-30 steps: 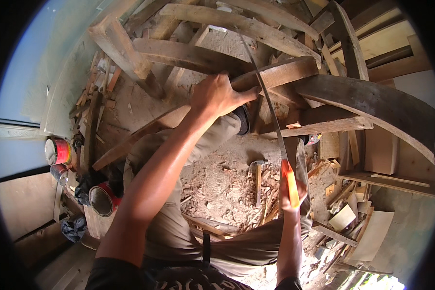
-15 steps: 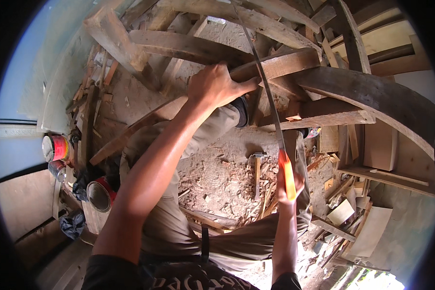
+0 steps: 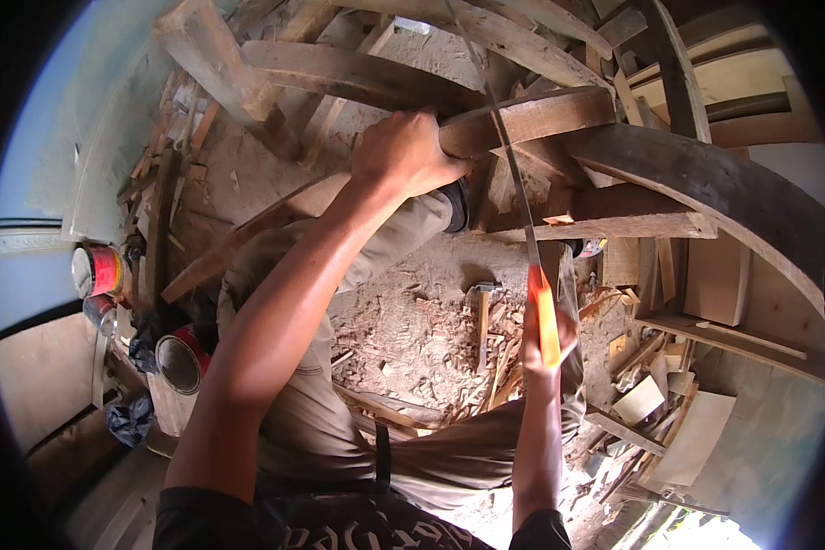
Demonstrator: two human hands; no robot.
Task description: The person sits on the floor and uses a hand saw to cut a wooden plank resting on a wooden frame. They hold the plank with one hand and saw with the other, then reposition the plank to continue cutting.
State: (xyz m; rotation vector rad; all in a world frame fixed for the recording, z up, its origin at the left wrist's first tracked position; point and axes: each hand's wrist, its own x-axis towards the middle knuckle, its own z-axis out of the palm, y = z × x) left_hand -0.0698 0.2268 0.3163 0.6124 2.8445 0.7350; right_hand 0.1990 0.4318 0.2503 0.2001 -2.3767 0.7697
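Note:
My left hand (image 3: 408, 154) is wrapped round the near part of a curved wooden piece (image 3: 559, 115), its thumb close to the saw blade. My right hand (image 3: 533, 346) grips the orange handle of a handsaw (image 3: 547, 323). The long, thin blade runs away from me across the wooden piece, just right of my left hand. Whether the teeth have cut into the wood cannot be made out. Beneath that piece lies a rough wooden beam (image 3: 632, 220) with a small chip on it. A larger curved timber (image 3: 706, 179) arcs off to the right.
A hammer (image 3: 483, 325) lies among wood chips on the dirt floor between my legs. Paint cans (image 3: 182, 360) and a black plastic bag (image 3: 130, 422) stand at the left. More curved timbers (image 3: 367, 78) cross the far side. Boards and offcuts (image 3: 639, 400) are piled at the right.
The handsaw has slid slightly away from me across the wood. My left thumb has drawn back a little from the blade. The whole view has shifted slightly.

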